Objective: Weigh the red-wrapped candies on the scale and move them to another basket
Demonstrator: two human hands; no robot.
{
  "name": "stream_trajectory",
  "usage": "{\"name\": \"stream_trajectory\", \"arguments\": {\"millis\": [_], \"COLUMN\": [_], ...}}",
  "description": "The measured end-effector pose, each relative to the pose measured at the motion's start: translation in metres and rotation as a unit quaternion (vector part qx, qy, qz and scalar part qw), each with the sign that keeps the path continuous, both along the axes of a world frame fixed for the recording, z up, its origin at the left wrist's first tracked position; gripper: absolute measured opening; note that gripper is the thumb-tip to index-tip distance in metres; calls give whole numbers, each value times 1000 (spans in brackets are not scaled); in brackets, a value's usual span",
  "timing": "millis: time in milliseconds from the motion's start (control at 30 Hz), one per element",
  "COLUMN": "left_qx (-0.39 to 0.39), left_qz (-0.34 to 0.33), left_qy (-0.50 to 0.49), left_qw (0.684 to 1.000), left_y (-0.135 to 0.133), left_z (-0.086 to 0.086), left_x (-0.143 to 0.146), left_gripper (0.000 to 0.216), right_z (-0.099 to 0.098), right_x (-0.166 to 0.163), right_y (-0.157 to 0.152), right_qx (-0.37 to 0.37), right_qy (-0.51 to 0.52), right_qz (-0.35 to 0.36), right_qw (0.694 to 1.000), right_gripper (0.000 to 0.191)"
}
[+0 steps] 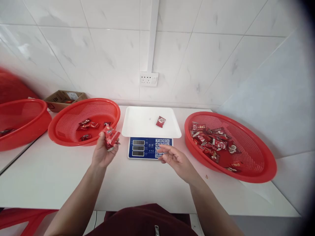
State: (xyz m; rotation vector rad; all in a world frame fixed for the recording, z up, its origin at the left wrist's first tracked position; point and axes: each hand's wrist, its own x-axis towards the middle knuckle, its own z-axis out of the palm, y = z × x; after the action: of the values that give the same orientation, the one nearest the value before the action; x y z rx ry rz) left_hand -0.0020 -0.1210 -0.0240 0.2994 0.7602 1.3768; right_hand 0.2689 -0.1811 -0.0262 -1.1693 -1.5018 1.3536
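Note:
My left hand (104, 154) is closed around several small red packets (110, 136), just in front of the middle red basket (66, 131). My right hand (173, 160) hovers over the keypad side of a blue and white digital scale (150, 154), fingers apart and nothing in them. On the scale's white tray (137, 123) lies a single red packet (160, 121) with white print. More red packets (86, 123) lie inside the middle basket. To my right, a large red basket (261, 170) holds a heap of similar packets (216, 141).
Another red basket (29, 131) stands at the far left, with a cardboard box (56, 105) behind. A wall socket (149, 79) sits above the scale on the tiled wall. A tiny scrap (207, 176) lies on the white table (147, 186). A red stool (31, 219) is below.

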Motion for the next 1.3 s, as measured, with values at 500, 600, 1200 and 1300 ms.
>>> {"name": "stream_trajectory", "arguments": {"millis": [500,600,1200,1300], "left_qx": [46,57,-24,-6], "left_qz": [-291,-293,-247,-301], "left_qy": [128,170,171,157], "left_qw": [947,939,954,941], "left_y": [-49,-49,-51,-56], "left_z": [-25,-24,-16,-10], "left_x": [101,99,69,67], "left_gripper": [29,30,35,64], "right_z": [-14,-11,22,24], "right_x": [-6,-1,-13,-15], "right_y": [-10,-10,39,31], "right_qx": [-12,-12,23,52], "right_qy": [-10,-40,-22,-98], "right_qz": [-79,-76,-74,-35], "right_qw": [997,996,997,993], "right_gripper": [19,15,44,58]}}
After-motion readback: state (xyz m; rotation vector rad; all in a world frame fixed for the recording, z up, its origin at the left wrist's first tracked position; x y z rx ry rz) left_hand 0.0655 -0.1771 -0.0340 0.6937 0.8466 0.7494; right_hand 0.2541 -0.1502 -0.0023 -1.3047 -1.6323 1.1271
